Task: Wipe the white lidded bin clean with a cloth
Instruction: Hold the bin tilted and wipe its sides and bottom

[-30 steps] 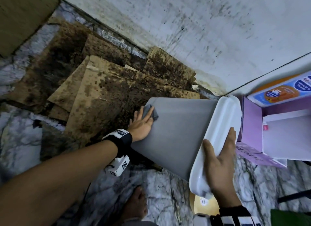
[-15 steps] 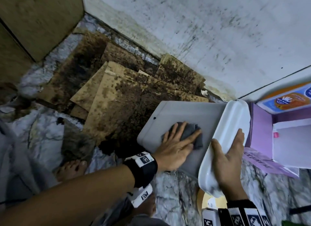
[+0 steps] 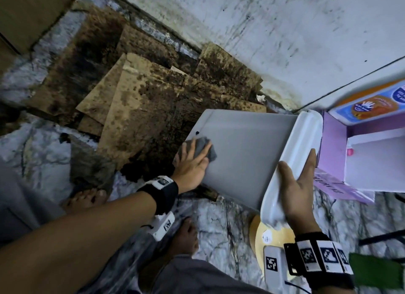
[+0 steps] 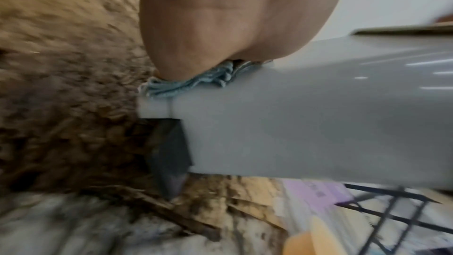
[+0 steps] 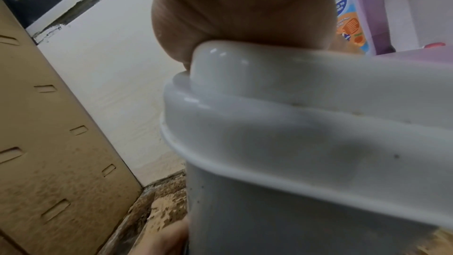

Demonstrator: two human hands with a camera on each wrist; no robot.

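Note:
The white lidded bin (image 3: pixel 245 153) is tipped over, its base toward the stained cardboard and its lid (image 3: pixel 293 153) toward me. My left hand (image 3: pixel 192 160) lies flat on the bin's side near the base, pressing a grey cloth (image 3: pixel 203 147) against it with straight fingers. A small dark spot (image 3: pixel 197 132) shows on the bin just above the cloth. In the left wrist view the cloth (image 4: pixel 196 82) is squeezed between my palm and the bin (image 4: pixel 318 133). My right hand (image 3: pixel 300 182) lies spread over the lid, steadying it; the right wrist view shows the palm (image 5: pixel 245 11) on the lid (image 5: pixel 306 84).
Stained cardboard sheets (image 3: pixel 140 96) cover the marble floor (image 3: pixel 221 223) by the speckled wall (image 3: pixel 263 31). A purple box (image 3: pixel 361 151) stands right of the lid, a yellow disc (image 3: pixel 271 236) lies below it. My bare feet (image 3: pixel 87 199) are close underneath. A black wire rack (image 4: pixel 392 216) is nearby.
My left hand has slid the cloth back from near the lid toward the bin's base. The right hand stays on the lid.

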